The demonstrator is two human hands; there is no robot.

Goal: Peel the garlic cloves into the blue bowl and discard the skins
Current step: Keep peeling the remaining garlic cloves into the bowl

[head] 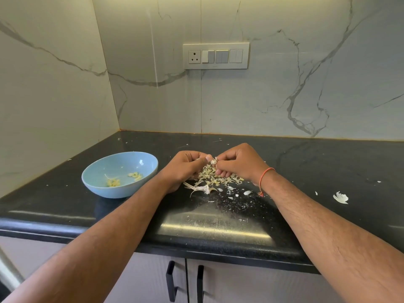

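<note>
I see a black desk [306,162] running into a marble corner, with a switch plate [216,55] on the far wall and two cabinet handles [185,281] below the near edge. A loose skin [340,197] lies well to the right; small flakes dot the desk (mostly near the middle). The bowl [105,189] sits left of my hands, with two small clusters of peeled cloves [135,176] inside. Between my hands, above the skin pile [215,178], is the clove [213,161]. My left hand [185,169] and right hand [240,162] both pinch it, fingers curled. It is too hidden for me to tell its long axis. A bare stem [197,188] lies at the pile's near edge.
</note>
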